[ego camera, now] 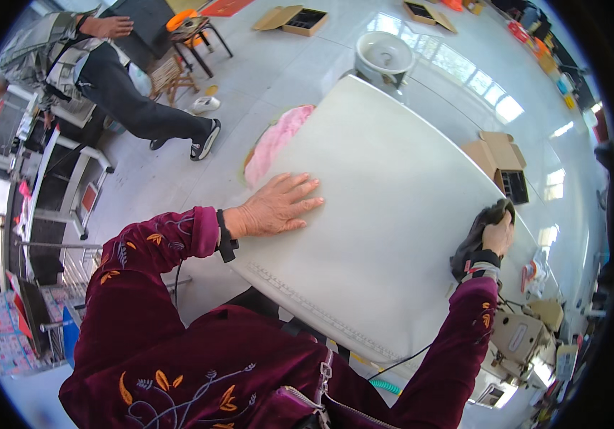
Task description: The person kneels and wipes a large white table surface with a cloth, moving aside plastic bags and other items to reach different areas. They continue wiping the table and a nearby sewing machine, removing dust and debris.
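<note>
A white sewing table (382,214) with a printed ruler scale along its near edge lies before me. On its left part my left hand (280,206) rests palm down, fingers spread, holding nothing. At the right side of the tabletop, my right hand (499,233) grips a dark crumpled cloth (473,241) against the surface. Part of the cloth is hidden under the hand and wrist. Close to my right forearm stands a beige sewing machine (518,338). A small clear bag (538,273) with something red lies on the table past my right hand.
Beyond the far edge, a white basin (385,53) stands on a support. Pink fabric (277,142) shows beside the left edge. Open cardboard boxes (494,155) lie on the floor. A person (124,91) is at the upper left, near a stool (197,35).
</note>
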